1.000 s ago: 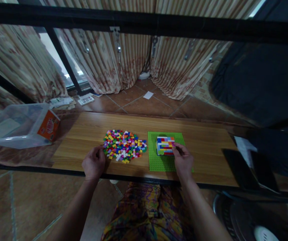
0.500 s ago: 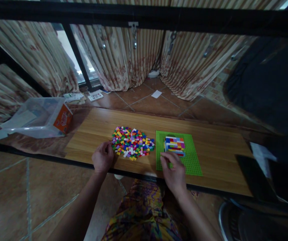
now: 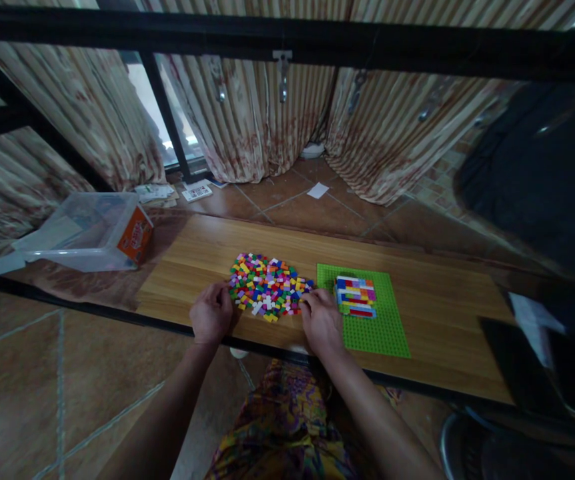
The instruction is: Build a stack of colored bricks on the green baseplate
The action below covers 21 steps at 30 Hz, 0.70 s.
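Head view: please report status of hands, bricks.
Left hand at multicoloured plastic brick pile, left side; right hand, right side. Striped brick block on green studded baseplate. Right hand hides part of baseplate's edge.

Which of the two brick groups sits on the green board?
The compact block in striped rows, right of the right hand; the other group is a loose pile directly on the wooden tabletop, left of the board.

I have a long desk (image 3: pixel 442 317) on my feed, wood-grained on top and edged in black along the front. A green baseplate (image 3: pixel 377 335) lies flat on it. Just left of the baseplate, I make out a loose heap of small multicoloured bricks (image 3: pixel 266 283). Well right of the baseplate, I see a dark flat panel (image 3: pixel 515 363) at the wood's end.
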Tool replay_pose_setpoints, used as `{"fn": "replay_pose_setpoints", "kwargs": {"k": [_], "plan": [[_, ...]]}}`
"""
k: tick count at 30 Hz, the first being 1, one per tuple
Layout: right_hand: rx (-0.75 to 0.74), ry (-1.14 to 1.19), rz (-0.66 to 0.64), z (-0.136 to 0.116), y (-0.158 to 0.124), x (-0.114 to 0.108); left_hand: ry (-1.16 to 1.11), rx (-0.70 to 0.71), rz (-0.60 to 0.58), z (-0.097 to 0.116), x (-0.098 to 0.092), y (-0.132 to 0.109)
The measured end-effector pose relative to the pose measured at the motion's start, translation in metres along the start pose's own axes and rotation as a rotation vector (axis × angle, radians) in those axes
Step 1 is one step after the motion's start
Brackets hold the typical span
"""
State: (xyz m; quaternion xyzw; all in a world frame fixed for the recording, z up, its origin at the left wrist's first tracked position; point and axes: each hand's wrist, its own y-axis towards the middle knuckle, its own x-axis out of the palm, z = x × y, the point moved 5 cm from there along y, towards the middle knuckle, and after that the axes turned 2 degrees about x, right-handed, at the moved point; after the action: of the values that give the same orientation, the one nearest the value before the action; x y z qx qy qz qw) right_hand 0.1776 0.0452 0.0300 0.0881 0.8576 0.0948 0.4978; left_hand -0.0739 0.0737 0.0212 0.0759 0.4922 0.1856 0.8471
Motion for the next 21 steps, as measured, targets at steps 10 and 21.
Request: {"fn": "replay_pose_setpoints", "kwargs": {"k": [10,21], "plan": [[0.0,0.175,0.031,-0.006,-0.004,-0.011,-0.004,-0.007,0.007,0.002,-0.001,0.0],[0.285,0.412,0.219,0.059,-0.045,-0.069,0.001,-0.005,0.021,0.001,-0.003,0.001]]}}
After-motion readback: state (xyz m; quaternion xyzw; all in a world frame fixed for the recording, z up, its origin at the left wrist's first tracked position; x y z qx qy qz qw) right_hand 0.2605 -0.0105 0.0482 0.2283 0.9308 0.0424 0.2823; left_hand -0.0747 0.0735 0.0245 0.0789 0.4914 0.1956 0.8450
